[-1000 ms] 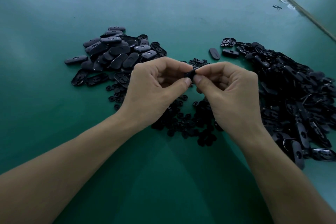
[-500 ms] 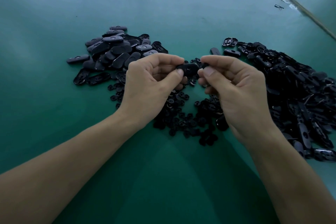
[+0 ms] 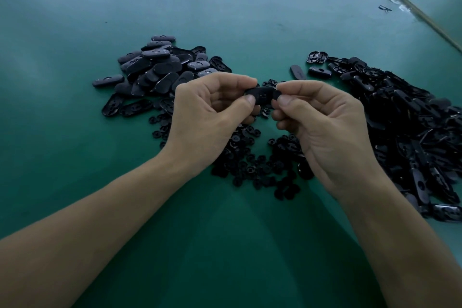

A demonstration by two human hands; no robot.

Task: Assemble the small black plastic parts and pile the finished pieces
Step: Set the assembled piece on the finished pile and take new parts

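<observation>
Two hands pinch one black oval part above the green table.
At left lies a pile of closed oval pieces. The left hand pinches the part's left end between thumb and forefinger, and the right hand pinches its right end. Small round parts lie beneath the hands, and a heap of open shells lies at right.
</observation>
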